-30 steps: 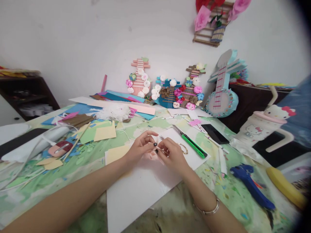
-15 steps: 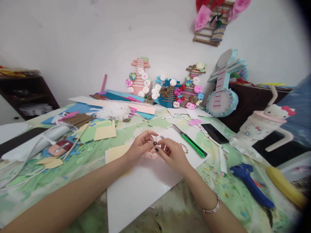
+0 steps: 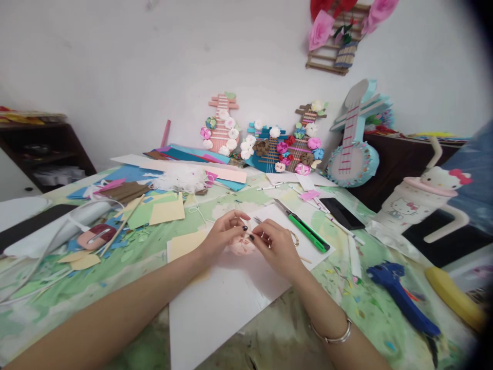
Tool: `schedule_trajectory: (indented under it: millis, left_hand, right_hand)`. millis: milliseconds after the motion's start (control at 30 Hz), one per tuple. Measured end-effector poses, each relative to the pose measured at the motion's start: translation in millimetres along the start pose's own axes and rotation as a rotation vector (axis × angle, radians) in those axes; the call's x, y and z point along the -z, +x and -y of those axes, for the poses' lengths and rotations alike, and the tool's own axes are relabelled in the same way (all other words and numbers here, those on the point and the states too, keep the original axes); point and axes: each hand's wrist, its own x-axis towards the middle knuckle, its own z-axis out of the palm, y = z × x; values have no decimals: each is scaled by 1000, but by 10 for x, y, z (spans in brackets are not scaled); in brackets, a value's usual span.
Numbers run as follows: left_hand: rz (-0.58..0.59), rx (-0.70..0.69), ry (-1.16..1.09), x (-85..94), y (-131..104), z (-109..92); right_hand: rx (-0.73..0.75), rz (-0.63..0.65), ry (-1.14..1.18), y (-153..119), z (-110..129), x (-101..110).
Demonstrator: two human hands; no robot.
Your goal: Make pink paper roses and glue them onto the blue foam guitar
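Note:
A pale pink crumpled paper piece [image 3: 242, 245] lies between my two hands, above the white board [image 3: 215, 318]. My left hand [image 3: 223, 235] has its fingers curled round the upper left of it, thumb and fingers pinching its edge. My right hand [image 3: 275, 245] pinches at its right side, with the fingertips close to the left thumb. A thin stick end shows at the right of my right hand. Just beyond my hands, the tips of scissors [image 3: 257, 219] and their gold handle [image 3: 295, 238] show, the middle hidden by my right hand.
A green cutter [image 3: 308, 232] lies on the board's right corner. Farther right are a black phone [image 3: 342, 213], a blue glue gun [image 3: 402, 298] and a white cup [image 3: 410, 203]. Paper scraps [image 3: 167, 209] and white string [image 3: 181, 179] lie left. Flower-decorated instrument models [image 3: 221, 128] lean on the wall.
My right hand has shifted slightly right, away from my left hand. More of the pink paper shows between them, and a thin stick end now shows beside my right hand.

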Motion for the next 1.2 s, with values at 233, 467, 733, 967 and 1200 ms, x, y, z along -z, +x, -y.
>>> schedule_trajectory:
  millis: [233, 467, 733, 967, 1200]
  left_hand:
    - [-44, -16, 21, 11, 4, 1]
    - [-28, 29, -44, -1, -10, -50]
    - [-37, 38, -99, 13, 6, -29]
    - [1, 81, -139, 0, 1, -50]
    - [-19, 58, -131, 27, 23, -21]
  right_hand:
    - [19, -38, -15, -3, -29, 1]
    - [17, -38, -25, -2, -3, 28]
    - [-5, -16, 4, -2, 1, 19]
    - [0, 15, -7, -6, -22, 21]
    - [-7, 11, -27, -4, -17, 33]
